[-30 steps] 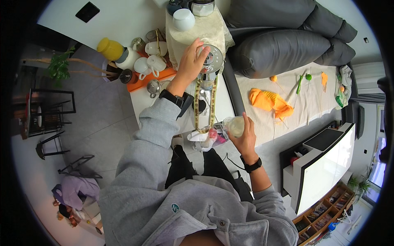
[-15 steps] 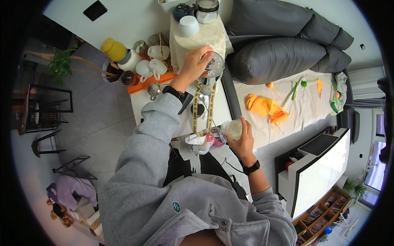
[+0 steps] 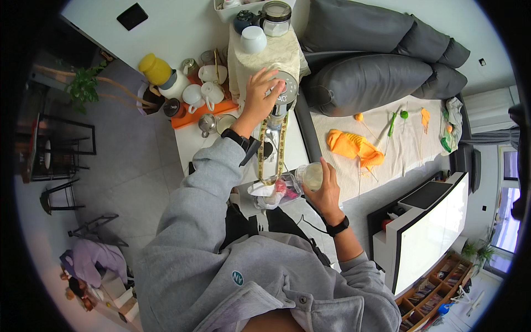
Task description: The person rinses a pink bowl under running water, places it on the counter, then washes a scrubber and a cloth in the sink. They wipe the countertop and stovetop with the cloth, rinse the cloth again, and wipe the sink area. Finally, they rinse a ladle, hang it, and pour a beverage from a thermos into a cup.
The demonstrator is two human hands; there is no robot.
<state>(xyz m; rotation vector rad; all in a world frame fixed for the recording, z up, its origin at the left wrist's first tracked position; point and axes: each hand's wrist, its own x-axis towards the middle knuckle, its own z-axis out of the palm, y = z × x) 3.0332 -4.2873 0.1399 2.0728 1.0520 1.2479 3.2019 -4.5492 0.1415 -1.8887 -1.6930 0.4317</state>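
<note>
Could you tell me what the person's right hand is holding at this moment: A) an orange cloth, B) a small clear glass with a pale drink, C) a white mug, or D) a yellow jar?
B: the right hand is wrapped around a small clear glass of pale liquid, while the left hand rests on the round grey device.

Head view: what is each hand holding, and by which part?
The right hand holds a small clear glass by its side wall. The left hand rests its fingers on the top of a round grey kettle lid; a closed grip cannot be told.
</note>
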